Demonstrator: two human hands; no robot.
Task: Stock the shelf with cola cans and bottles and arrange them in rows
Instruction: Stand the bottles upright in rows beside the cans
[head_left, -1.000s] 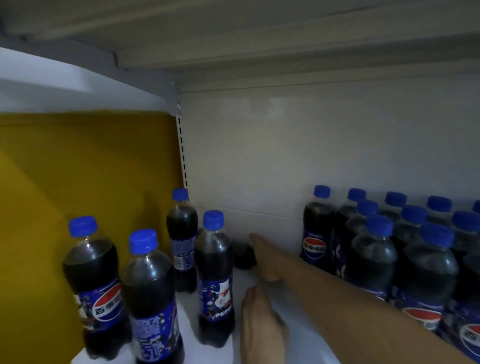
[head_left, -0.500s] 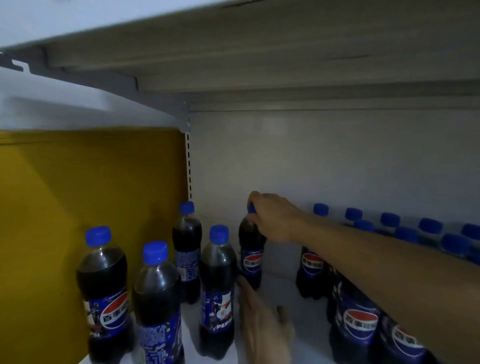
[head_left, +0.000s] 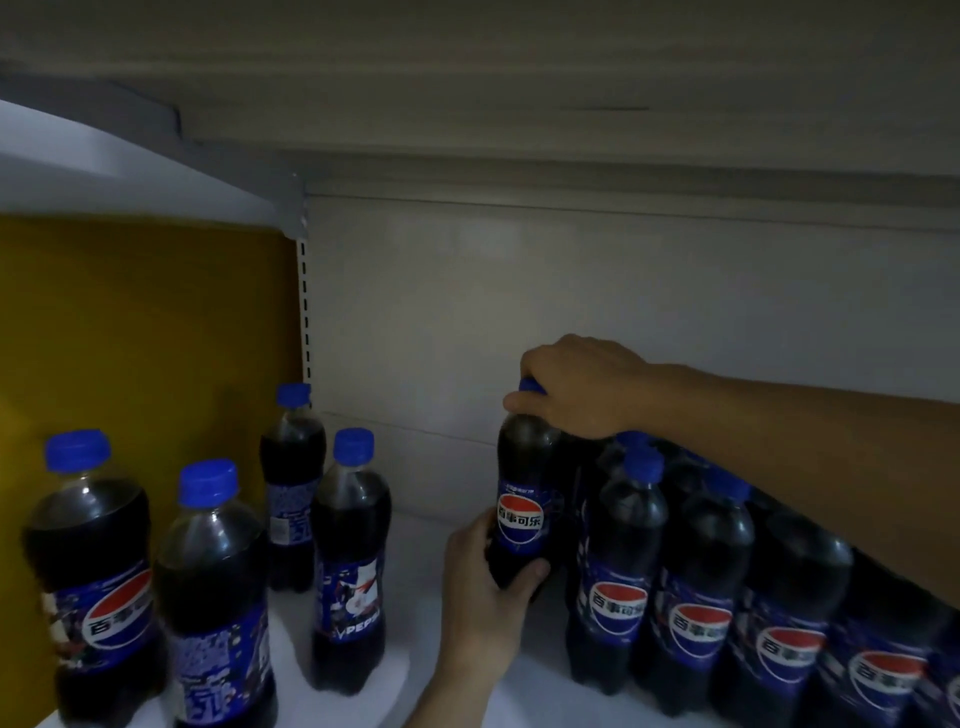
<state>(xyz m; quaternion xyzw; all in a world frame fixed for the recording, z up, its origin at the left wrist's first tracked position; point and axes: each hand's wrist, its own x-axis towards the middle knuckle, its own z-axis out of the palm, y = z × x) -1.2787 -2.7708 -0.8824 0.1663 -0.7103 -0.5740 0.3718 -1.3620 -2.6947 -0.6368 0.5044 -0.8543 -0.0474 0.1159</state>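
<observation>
Fingers (head_left: 522, 404) of both hands are curled round one upright cola bottle (head_left: 519, 483) on a store shelf (head_left: 415, 545).
The scene is closed behind by a pale back panel (head_left: 571, 291), above by the underside of an upper shelf (head_left: 519, 78), and at the left by a yellow side panel (head_left: 145, 322). A packed block of cola bottles (head_left: 696, 587) is ranged in rows along the right of the shelf, and four loose bottles (head_left: 350, 556) are stood apart at the left, near the yellow panel. The held bottle is placed at the left end of the block, just beside its nearest bottles, with the label turned outward; whether its base touches the shelf cannot be told. Its lower body is gripped by the left hand (head_left: 485, 587), thumb across the front, and its blue cap (head_left: 530, 385) is clasped from above by the right hand (head_left: 582, 387).
</observation>
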